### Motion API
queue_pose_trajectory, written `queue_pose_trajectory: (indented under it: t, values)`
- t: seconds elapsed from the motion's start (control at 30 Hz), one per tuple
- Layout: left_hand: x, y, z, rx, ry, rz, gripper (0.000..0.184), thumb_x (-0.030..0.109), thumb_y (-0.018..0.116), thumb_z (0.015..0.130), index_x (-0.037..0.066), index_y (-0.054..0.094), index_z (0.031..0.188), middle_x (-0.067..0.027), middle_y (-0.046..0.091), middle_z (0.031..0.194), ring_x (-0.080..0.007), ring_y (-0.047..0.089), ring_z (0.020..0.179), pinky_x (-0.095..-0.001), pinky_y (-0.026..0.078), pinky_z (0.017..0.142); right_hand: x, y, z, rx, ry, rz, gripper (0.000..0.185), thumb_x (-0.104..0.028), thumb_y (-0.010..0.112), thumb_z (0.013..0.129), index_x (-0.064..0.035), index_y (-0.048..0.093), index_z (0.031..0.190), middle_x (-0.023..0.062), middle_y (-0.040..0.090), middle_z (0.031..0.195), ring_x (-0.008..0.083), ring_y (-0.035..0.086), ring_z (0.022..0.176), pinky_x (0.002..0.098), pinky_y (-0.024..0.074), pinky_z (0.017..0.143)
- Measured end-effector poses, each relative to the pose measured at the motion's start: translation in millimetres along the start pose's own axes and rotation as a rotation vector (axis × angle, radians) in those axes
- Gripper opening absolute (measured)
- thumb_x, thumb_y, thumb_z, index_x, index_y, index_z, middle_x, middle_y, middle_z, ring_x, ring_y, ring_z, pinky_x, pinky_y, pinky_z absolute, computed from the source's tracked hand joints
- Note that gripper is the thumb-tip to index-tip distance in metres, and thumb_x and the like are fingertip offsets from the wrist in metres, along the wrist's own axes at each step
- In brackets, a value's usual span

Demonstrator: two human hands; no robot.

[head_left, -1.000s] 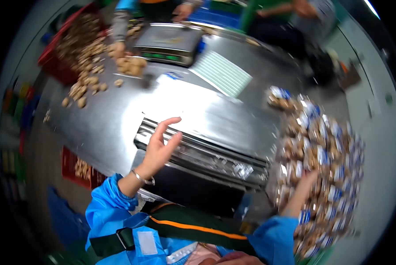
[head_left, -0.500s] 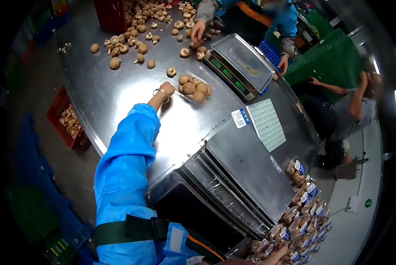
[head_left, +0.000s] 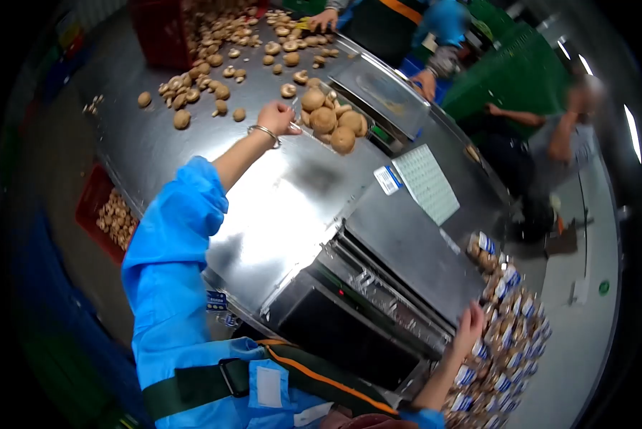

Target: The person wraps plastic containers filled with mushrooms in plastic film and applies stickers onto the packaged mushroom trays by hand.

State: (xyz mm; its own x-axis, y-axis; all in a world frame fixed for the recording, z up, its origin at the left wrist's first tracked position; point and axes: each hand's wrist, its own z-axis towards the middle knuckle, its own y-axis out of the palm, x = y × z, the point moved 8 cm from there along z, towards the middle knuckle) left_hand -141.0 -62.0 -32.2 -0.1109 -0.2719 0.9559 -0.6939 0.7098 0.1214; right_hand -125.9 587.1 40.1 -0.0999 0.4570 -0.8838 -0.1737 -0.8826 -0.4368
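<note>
My left hand (head_left: 278, 119), with a bracelet at its wrist, is closed on the edge of a clear plastic tray (head_left: 308, 136). Brown mushrooms (head_left: 324, 119) are heaped in this tray, which is raised above the metal table near the weighing scale (head_left: 389, 93). At the lower right, my right hand (head_left: 469, 325) is beside the wrapped mushroom packs (head_left: 503, 357). Its fingers point upward, slightly blurred, and no object shows in them.
Loose mushrooms lie across the far metal table (head_left: 131, 136) by a red crate (head_left: 160, 36). A wrapping machine (head_left: 399, 236) stands before me, with a label sheet (head_left: 427, 184) on the table behind it. A co-worker's hand (head_left: 324, 20) reaches among mushrooms; another person sits at right.
My left hand has lifted the mushroom tray off the table, up and toward the scale. My right hand has risen from among the packs. The co-worker's hand has moved farther back.
</note>
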Motion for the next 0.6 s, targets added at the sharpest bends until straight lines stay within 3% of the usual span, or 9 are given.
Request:
queue_pose_trajectory:
  t: [0.07,0.13,0.23,0.3,0.4,0.43,0.47,0.53,0.6]
  values:
    - [24.6,34.9,-38.3,-0.095,0.004,0.032,0.015,-0.001,0.056,0.078,-0.001,0.046,0.09,-0.0104,0.055,0.085,-0.0196,0.06,0.07,-0.0336,0.059,0.065,-28.6,41.2,7.0,-0.113,-0.137,0.099,0.026,-0.003,0.053,0.083,-0.0011,0.054,0.109,0.007,0.054,0.11,0.0152,0.052,0.097,0.0254,0.0426,0.082]
    - [12.8,76.9,-75.2,-0.191,-0.002,-0.022,0.009,-0.004,0.053,0.077,-0.001,0.046,0.082,-0.0086,0.053,0.082,-0.0217,0.062,0.065,-0.0331,0.059,0.057,-78.8,81.1,0.2,-0.201,-0.351,-0.019,0.033,-0.001,0.055,0.079,-0.0052,0.053,0.112,0.0087,0.047,0.122,0.0204,0.049,0.108,0.029,0.0434,0.085]
    - [-34.6,145.8,-133.4,-0.298,-0.129,-0.074,0.01,-0.006,0.051,0.075,-0.001,0.046,0.082,-0.0085,0.053,0.081,-0.0206,0.061,0.064,-0.0344,0.059,0.058,-115.7,115.9,-11.9,-0.281,-0.549,-0.157,0.049,-0.015,0.06,0.078,-0.0065,0.045,0.123,0.0131,0.035,0.134,0.0292,0.034,0.122,0.0382,0.0336,0.096]
    - [-71.9,189.8,-179.7,-0.332,-0.272,-0.093,0.013,-0.008,0.05,0.073,-0.001,0.046,0.083,-0.0084,0.053,0.081,-0.0202,0.06,0.065,-0.0368,0.059,0.059,-95.5,109.8,-10.5,-0.274,-0.671,-0.31,0.058,-0.021,0.061,0.078,-0.0061,0.038,0.129,0.0154,0.033,0.135,0.0317,0.032,0.124,0.0411,0.0268,0.1]
    - [-102.1,238.4,-227.5,-0.526,-0.266,0.061,0.016,-0.005,0.056,0.072,-0.002,0.045,0.084,-0.0083,0.052,0.079,-0.0198,0.06,0.066,-0.0307,0.057,0.054,-50.5,83.0,-13.6,-0.318,-0.651,-0.53,0.066,-0.023,0.061,0.078,-0.0058,0.031,0.133,0.018,0.033,0.135,0.0332,0.029,0.126,0.0412,0.0225,0.101]
    - [-107.0,245.9,-238.4,-0.606,-0.208,0.218,0.022,0.006,0.063,0.074,-0.003,0.048,0.089,-0.0088,0.054,0.083,-0.0174,0.059,0.066,-0.0262,0.055,0.058,-38.0,71.2,-15.8,-0.326,-0.62,-0.563,0.067,-0.023,0.061,0.078,-0.0054,0.029,0.134,0.0185,0.033,0.135,0.0336,0.029,0.126,0.0415,0.0227,0.101]
    - [-106.0,253.6,-238.0,-0.701,0.068,0.583,0.026,0.014,0.063,0.076,-0.003,0.052,0.092,-0.0094,0.057,0.089,-0.0172,0.058,0.066,-0.0257,0.051,0.059,-26.2,62.8,-19.7,-0.344,-0.59,-0.593,0.067,-0.023,0.061,0.078,-0.005,0.028,0.134,0.0191,0.033,0.135,0.0341,0.029,0.126,0.0419,0.023,0.1]
    - [-103.5,254.0,-252.8,-0.749,0.2,0.829,0.034,0.023,0.062,0.078,-0.002,0.054,0.101,-0.0106,0.058,0.096,-0.0214,0.056,0.079,-0.0305,0.048,0.07,-22.0,44.8,-22.3,-0.287,-0.562,-0.545,0.072,-0.025,0.062,0.078,-0.0014,0.024,0.135,0.0217,0.03,0.135,0.0336,0.03,0.126,0.042,0.0226,0.101]
    - [-58.3,226.6,-292.5,-0.491,0.587,0.942,0.046,0.031,0.063,0.077,0.002,0.053,0.112,-0.0152,0.057,0.097,-0.0323,0.042,0.103,-0.0394,0.036,0.088,-23.6,10.8,-27.5,-0.168,-0.576,-0.448,0.071,-0.026,0.063,0.077,0.0013,0.028,0.132,0.0234,0.038,0.128,0.0347,0.035,0.121,0.0427,0.0245,0.1]
